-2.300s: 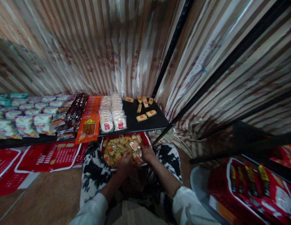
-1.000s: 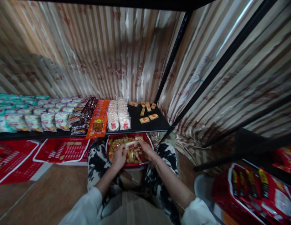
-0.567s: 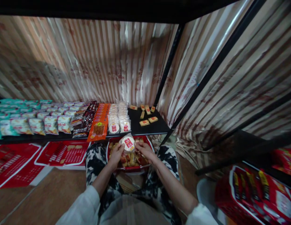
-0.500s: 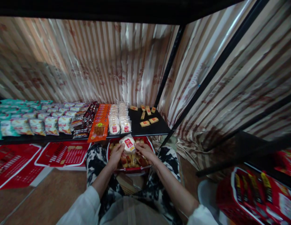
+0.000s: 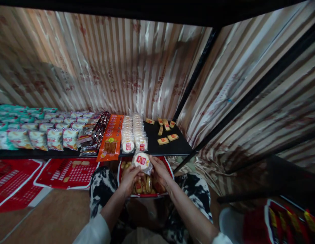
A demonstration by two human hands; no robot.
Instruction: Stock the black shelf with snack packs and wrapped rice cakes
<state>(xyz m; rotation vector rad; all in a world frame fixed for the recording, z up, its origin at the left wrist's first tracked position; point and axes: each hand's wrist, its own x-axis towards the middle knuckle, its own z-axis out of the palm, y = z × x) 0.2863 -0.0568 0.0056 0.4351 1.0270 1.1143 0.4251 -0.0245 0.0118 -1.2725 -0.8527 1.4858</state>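
Between my two hands is a round white rice cracker pack (image 5: 142, 161) in clear wrap with a red label. My left hand (image 5: 130, 178) pinches its lower left edge, thumb on the front. On its right side, my right hand (image 5: 159, 169) grips the wrapper. Just below the hands sits a red basket (image 5: 171, 169) holding several small wrapped biscuit packs (image 5: 148, 184). On the black shelf (image 5: 152, 135) ahead, two rows of matching white rice cracker packs (image 5: 128, 145) stand beside an orange snack bag (image 5: 110, 140).
Several yellow biscuit packs (image 5: 163, 140) lie at the shelf's right end. Dark-wrapped snacks (image 5: 96, 132) and white and green bags (image 5: 54, 138) fill its left. Red baskets (image 5: 71, 174) stand below left. A black post (image 5: 198, 71) rises behind; another basket (image 5: 268, 217) is at lower right.
The rice cracker pack is slightly lower and tilted differently. My right hand has turned more upright along its right side. The view has shifted slightly.
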